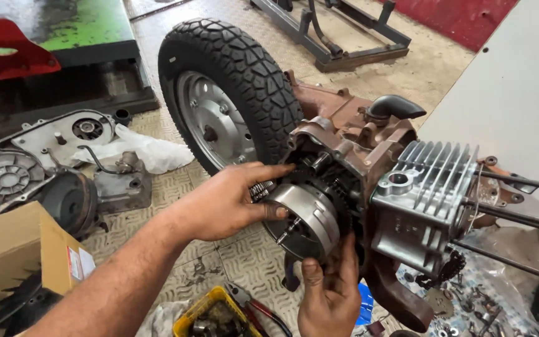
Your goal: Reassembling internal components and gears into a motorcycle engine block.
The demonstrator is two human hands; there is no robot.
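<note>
A scooter engine (pixel 369 162) lies on the floor with its rear wheel (pixel 229 87) still attached. My left hand (pixel 226 200) grips a round metal clutch drum (pixel 307 215) at the open side of the crankcase, thumb on its face, fingers over its top by a chain. My right hand (pixel 330 293) holds the same drum from underneath. A finned grey cylinder (pixel 425 200) sticks out to the right.
An engine cover and other parts (pixel 45 168) lie at the left with a white rag (pixel 148 150). A cardboard box (pixel 20 256) stands at lower left. A yellow tray (pixel 210 315) and red-handled pliers (pixel 257 309) sit near me. Small parts (pixel 469 306) lie on plastic at lower right.
</note>
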